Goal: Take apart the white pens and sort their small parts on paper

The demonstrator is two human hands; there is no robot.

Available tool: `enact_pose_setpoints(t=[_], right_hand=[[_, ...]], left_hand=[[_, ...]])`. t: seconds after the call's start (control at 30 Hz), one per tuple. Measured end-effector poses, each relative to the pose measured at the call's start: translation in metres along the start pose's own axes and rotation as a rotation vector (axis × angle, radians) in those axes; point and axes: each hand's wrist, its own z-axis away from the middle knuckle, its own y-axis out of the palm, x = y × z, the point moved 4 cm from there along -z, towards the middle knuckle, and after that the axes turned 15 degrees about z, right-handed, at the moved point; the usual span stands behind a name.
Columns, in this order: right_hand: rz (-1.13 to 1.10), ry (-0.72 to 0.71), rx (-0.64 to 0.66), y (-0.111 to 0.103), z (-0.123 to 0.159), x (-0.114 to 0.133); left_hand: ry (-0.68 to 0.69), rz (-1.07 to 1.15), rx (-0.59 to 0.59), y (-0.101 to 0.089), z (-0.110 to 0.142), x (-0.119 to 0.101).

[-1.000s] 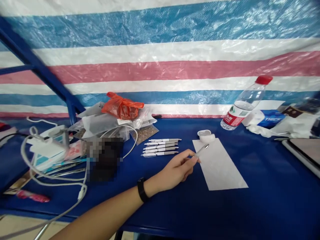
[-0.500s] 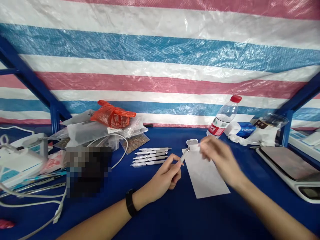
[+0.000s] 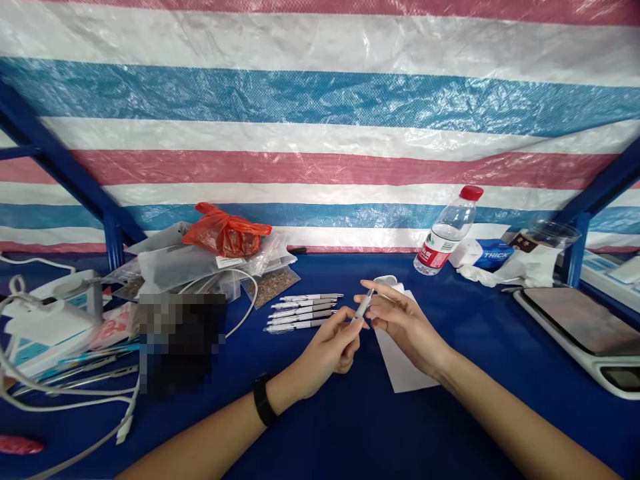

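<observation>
My left hand [image 3: 336, 341] is closed around a white and grey pen [image 3: 363, 305], its metal tip angled up and away. My right hand [image 3: 407, 327] is beside the pen's tip, index finger stretched out and the others slightly bent; whether it touches the pen I cannot tell. Beneath and behind the right hand lies a white sheet of paper [image 3: 400, 370], partly covered. A small white dish [image 3: 387, 280] sits at the paper's far end, half hidden by the fingers. Several similar pens [image 3: 303, 313] lie in a row left of my hands.
A water bottle [image 3: 445, 233] with a red cap stands at the back right, near a tissue pack [image 3: 493, 255]. At the far right is a digital scale [image 3: 575, 327]. Plastic bags [image 3: 225, 233], cables [image 3: 65, 400] and a pixelated dark patch [image 3: 183, 343] fill the left side.
My right hand has moved left from the dish to the pen's tip, and its fingers have spread from a pinch. The left hand still holds the pen, nearly in place.
</observation>
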Motion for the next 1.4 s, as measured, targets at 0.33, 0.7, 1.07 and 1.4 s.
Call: enact_pose_setpoints(t=[0.33,0.7,1.07,1.4], right_hand=[[0.07,-0.066,-0.042,-0.008,-0.005,0.006],[0.095,-0.081,-0.004,-0.007,0.0,0.006],[-0.017,-0.124,-0.194,-0.021,0.002,0.02],[-0.177,-0.101,-0.393,-0.052,0.001,0.029]], left_hand=[[0.033,-0.102,0.002,0.004,-0.003,-0.001],[-0.007,-0.061,0.064,0.0,-0.003,0.001],[-0.014,-0.111,0.11,0.0,0.0,-0.003],[-0.015,-0.12,0.098,0.002,0.0,-0.003]])
